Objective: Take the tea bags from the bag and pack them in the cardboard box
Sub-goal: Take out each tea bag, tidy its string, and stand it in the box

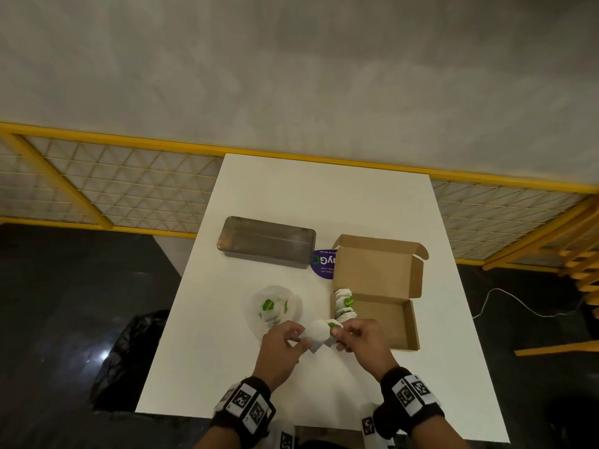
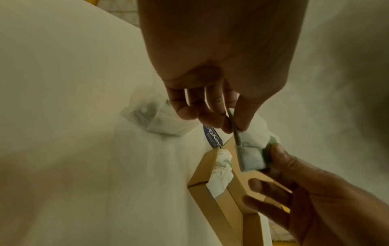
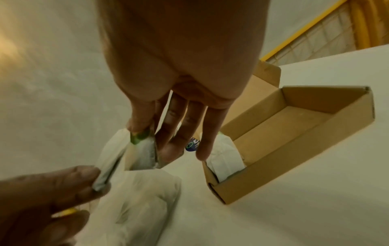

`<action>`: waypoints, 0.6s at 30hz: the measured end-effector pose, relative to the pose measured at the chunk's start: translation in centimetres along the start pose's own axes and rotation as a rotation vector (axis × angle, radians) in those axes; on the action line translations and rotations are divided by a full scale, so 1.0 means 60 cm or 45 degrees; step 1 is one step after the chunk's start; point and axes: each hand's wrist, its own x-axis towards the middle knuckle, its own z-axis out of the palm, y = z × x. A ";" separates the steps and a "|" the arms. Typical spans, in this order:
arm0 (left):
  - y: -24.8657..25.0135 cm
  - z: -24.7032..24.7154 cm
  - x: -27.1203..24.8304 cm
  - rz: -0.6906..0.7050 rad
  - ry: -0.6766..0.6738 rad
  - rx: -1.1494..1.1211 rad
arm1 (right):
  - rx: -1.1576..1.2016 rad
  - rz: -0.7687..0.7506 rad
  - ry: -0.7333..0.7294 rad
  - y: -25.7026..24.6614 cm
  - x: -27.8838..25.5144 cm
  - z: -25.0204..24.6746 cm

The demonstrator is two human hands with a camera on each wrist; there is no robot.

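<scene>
A round purple sticker (image 1: 321,264) on the white surface (image 1: 291,196), partly hidden behind the cardboard box (image 1: 377,270), shows upside-down white and green letters, roughly "yG"; its smaller lines are too small to read; the wristbands (image 1: 248,405) carry square black-and-white coded markers without legible words.

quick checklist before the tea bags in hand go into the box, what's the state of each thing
1. Left hand pinches the held tea bags: ok.
2. Right hand pinches them at the green tag end: ok.
3. Cardboard box open, lid flap standing up: ok.
4. Free room in the box: ok; the packed tea bags fill only its left side.
5. How many tea bags are in the grip: cannot tell, they overlap.
6. Plastic bag still has tea bags left: ok, more to fetch afterwards.
</scene>
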 end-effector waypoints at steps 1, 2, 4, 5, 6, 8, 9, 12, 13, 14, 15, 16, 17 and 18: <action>0.001 -0.002 0.000 -0.021 0.019 -0.034 | -0.063 -0.014 0.005 0.001 0.003 -0.002; 0.002 -0.004 0.000 -0.042 0.042 -0.069 | -0.136 -0.019 0.001 0.001 0.004 -0.005; 0.005 -0.007 0.002 -0.064 0.095 -0.111 | -0.283 -0.037 -0.066 -0.001 0.005 -0.008; 0.007 -0.007 0.002 -0.066 0.121 -0.118 | -0.341 -0.052 -0.130 -0.003 0.004 -0.008; 0.008 -0.007 0.003 -0.068 0.146 -0.126 | -0.385 -0.064 -0.194 -0.004 0.004 -0.008; 0.013 -0.005 0.004 -0.069 0.192 -0.143 | -0.411 -0.074 -0.266 -0.005 0.002 -0.007; 0.015 -0.005 0.004 -0.071 0.221 -0.145 | -0.410 -0.079 -0.267 -0.005 0.003 -0.008; 0.017 -0.006 0.004 -0.041 0.322 -0.068 | -0.403 -0.090 -0.247 -0.002 0.005 -0.012; 0.018 -0.007 0.003 -0.020 0.331 -0.014 | -0.400 -0.084 -0.261 -0.002 0.005 -0.014; 0.019 -0.007 0.003 -0.005 0.328 0.032 | -0.398 -0.083 -0.281 -0.001 0.005 -0.016; 0.021 -0.007 0.002 0.008 0.329 0.057 | -0.400 -0.082 -0.299 0.000 0.004 -0.017; 0.021 -0.008 0.001 0.015 0.344 0.062 | -0.403 -0.074 -0.303 0.002 0.004 -0.018; 0.023 -0.008 0.000 0.022 0.369 0.051 | -0.409 -0.066 -0.289 0.003 0.003 -0.019; 0.023 -0.009 -0.001 0.025 0.392 0.035 | -0.424 -0.060 -0.252 0.004 0.004 -0.021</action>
